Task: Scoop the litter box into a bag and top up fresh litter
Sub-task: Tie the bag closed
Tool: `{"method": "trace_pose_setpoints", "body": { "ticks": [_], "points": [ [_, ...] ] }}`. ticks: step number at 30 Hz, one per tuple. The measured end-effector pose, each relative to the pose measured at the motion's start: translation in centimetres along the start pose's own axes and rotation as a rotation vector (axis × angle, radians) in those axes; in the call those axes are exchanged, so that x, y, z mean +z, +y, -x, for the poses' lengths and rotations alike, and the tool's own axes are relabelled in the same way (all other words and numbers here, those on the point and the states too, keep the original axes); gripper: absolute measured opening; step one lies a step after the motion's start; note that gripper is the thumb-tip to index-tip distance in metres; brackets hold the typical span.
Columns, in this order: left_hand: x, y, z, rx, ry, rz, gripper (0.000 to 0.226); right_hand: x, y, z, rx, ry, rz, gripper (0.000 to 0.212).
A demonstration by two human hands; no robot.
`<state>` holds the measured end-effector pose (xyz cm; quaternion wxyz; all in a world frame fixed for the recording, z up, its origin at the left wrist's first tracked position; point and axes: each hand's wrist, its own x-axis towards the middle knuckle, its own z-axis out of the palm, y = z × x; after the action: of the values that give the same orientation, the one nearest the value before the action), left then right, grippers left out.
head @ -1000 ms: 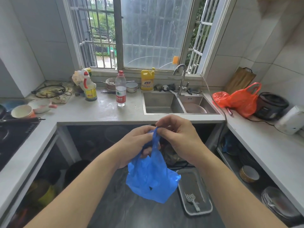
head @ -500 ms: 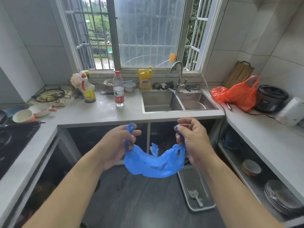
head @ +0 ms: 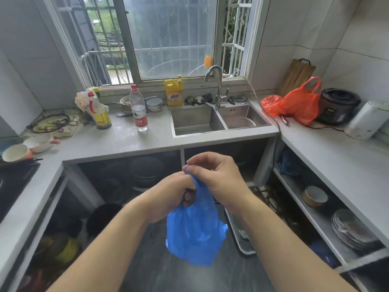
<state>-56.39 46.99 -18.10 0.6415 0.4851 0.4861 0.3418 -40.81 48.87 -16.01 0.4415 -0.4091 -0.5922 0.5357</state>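
Note:
A thin blue plastic bag hangs in front of me over the dark floor. My left hand grips its bunched top from the left. My right hand pinches the bag's handle between thumb and fingers just above. The two hands touch at the bag's neck. On the floor to the right lies the grey litter tray, mostly hidden by my right forearm, with the white slotted scoop partly showing inside it.
A grey counter wraps around me, with a steel double sink, a water bottle, a yellow detergent jug and an orange bag. Open shelves below hold pots, bowls and plates.
Half a second ago my hands held the bag stretched wide apart. They have come back together, and the bag hangs down bunched at its top.

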Motion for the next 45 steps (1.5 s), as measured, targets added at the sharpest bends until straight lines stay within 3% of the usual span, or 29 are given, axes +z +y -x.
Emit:
{"method": "trace_pose_setpoints", "body": {
  "ticks": [4,9,12,14,18,23,28,33,36,38,41,45],
  "points": [
    [1.4,0.1,-0.5,0.044,-0.194,0.11,0.02,-2.0,0.3,0.2,0.017,-0.025,0.032,0.01],
    [3.3,0.1,-2.0,0.046,-0.08,0.213,0.031,-6.3,2.1,0.3,0.082,0.022,-0.053,0.025],
    [4.1,-0.3,-2.9,0.042,-0.064,0.281,0.045,-8.6,3.1,1.0,0.033,-0.057,0.042,0.03],
    [4.8,-0.5,-3.4,0.047,-0.057,0.285,0.042,-9.1,3.6,1.2,0.014,-0.082,0.121,0.033],
    [5.4,-0.7,-4.3,0.042,-0.007,0.303,0.038,-9.4,4.4,0.9,-0.066,0.079,0.296,0.011],
    [5.1,-0.2,-5.1,0.101,-0.065,0.153,0.037,-9.2,4.7,0.3,0.141,0.09,0.189,0.009],
    [3.7,-0.5,-5.7,0.104,-0.146,0.167,0.032,-8.1,4.0,-0.4,0.356,0.054,-0.423,0.003],
    [2.3,-1.4,-6.3,0.018,-0.203,0.302,0.017,-7.6,5.8,-1.7,0.429,0.091,-0.063,0.015],
    [1.5,-2.1,-6.6,-0.02,-0.199,0.346,0.014,-7.0,6.7,-2.2,0.461,0.087,-0.069,0.015],
    [1.0,-2.4,-6.7,-0.04,-0.144,0.324,0.013,-6.6,7.0,-2.3,0.466,0.068,-0.076,0.015],
    [0.7,-3.1,-7.2,-0.106,0.063,0.232,0.023,-6.0,7.2,-2.2,0.448,-0.012,-0.077,0.013],
    [1.1,-3.9,-7.7,-0.036,0.327,0.099,0.029,-4.0,7.2,-2.0,0.34,-0.023,0.021,0.01]
  ]
}}
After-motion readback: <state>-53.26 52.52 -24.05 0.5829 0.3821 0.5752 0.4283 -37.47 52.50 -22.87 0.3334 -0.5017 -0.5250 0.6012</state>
